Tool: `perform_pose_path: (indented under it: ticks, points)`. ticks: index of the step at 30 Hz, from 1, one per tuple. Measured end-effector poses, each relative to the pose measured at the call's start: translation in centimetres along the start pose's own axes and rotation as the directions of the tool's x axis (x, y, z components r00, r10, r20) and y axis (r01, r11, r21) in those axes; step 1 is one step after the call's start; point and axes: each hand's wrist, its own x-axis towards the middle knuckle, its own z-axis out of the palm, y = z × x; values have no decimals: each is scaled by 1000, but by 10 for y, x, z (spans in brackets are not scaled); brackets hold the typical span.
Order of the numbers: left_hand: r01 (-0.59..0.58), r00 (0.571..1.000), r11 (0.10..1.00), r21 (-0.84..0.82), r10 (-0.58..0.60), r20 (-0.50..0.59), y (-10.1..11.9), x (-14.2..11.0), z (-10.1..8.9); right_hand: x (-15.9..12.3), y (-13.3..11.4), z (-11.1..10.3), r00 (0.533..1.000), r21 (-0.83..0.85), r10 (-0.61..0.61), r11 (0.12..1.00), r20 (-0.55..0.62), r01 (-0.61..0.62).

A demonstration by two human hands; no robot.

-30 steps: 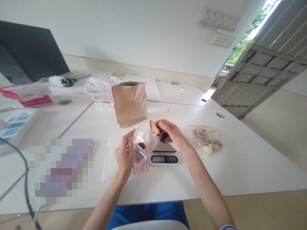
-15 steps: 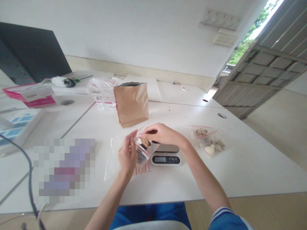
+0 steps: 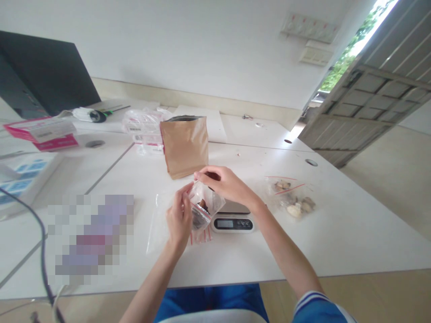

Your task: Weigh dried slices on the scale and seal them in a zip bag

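Clear plastic, the small zip bag with a red seal strip [image 3: 204, 207], is held up over the white bench [image 3: 336, 224], just in front of the small grey digital scale [image 3: 232, 220]. The dark dried pieces seen in the right hand [image 3: 229, 184] a second ago are now inside the bag, so the portion appears to have been dropped in. The bag's near edge is pinched by the left hand [image 3: 178, 217], and its mouth by the right fingers. A brown paper pouch [image 3: 184, 146] stands behind; filled clear bags [image 3: 292, 199] lie to the right. Beyond are a white wall and an open grey door [image 3: 370, 89].
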Motion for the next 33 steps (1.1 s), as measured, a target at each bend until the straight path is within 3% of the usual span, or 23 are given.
perform_pose_path:
  ticks: [3, 9, 12, 15, 18, 22, 28, 31, 33]
  points:
    - [42, 999, 997, -70, -43, -13, 1, 0, 0, 6, -3, 8, 988, 20, -97, 995, -117, 100]
    - [121, 988, 991, -60, -126, -84, 2, 4, 0, 14, 3, 17, 968, -4, -175, 984, -181, 177]
    - [138, 986, 989, -46, -141, -92, 2, 5, 0, 10, 8, 16, 985, -43, -126, 992, -120, 121]
    - [161, 984, 986, -50, -164, -73, 3, 5, -1, 5, 7, 14, 994, -209, -97, 974, -58, 83]
    - [188, 979, 978, -92, -195, -66, 4, 6, -2, 2, 0, 12, 990, -385, -135, 913, 33, 137]
    - [168, 976, 970, -173, -188, -106, 5, 8, -2, -3, -12, 5, 982, -446, -147, 876, 117, 184]
    - [225, 955, 926, -303, -271, -121, 1, 10, -2, -40, -10, 0, 983, -368, -134, 926, -124, 80]
    - [280, 930, 879, -386, -348, -116, 2, 6, 1, -64, 4, 20, 967, -243, 2, 968, -256, -66]
    - [301, 915, 855, -423, -384, -124, 6, -1, 4, -75, 13, 42, 962, -132, 102, 981, -254, -139]
